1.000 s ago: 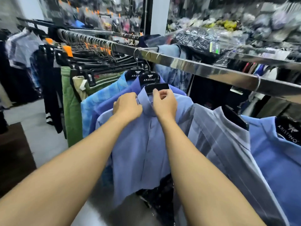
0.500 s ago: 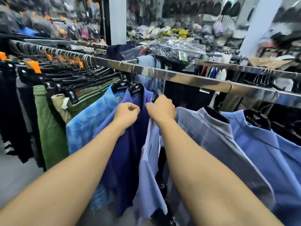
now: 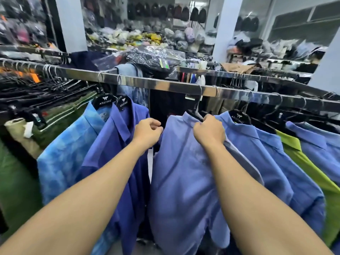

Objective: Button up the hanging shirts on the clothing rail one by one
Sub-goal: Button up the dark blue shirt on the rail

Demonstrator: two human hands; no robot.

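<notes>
A person's right hand (image 3: pixel 209 132) clamps its fingers on the hanging shirt (image 3: pixel 184 172) at the collar, while the left hand (image 3: pixel 147 132), fingers curled and grip unclear, sits level at the shirt's left edge.

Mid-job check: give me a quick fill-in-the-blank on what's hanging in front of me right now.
1. The ____ grip holds the pale blue shirt at its collar.
2. Farther right hangs a bright ____ shirt.
3. The black hangers carry the word ____.
4. Those hangers hook over a shiny metal ____.

Missing words: right; green; ARISTINO; rail.
</notes>
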